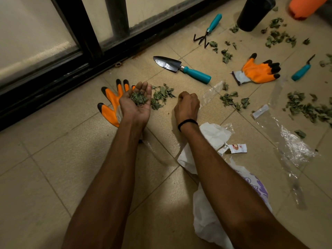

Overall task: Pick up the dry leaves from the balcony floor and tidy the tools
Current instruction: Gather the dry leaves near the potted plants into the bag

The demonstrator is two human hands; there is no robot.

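Note:
My left hand point(135, 105) is palm up and cupped around a small heap of dry leaves point(138, 98). My right hand point(186, 106) is curled, fingertips down on the tiles just right of a loose leaf pile point(161, 96); whether it pinches leaves is hidden. More dry leaves lie scattered at the right point(305, 108) and far right point(278, 36). A teal-handled trowel point(181, 68), a hand rake point(208, 30) and a third small teal tool point(302, 70) lie on the floor. One orange glove point(109, 103) lies under my left hand, another point(258, 70) further right.
A black pot point(255, 13) and an orange object point(305, 7) stand at the top right. A white plastic bag point(215, 135) lies under my right forearm, with clear plastic wrap point(291, 141) and a torn paper scrap point(235, 148) nearby. A black door frame point(89, 56) runs along the left.

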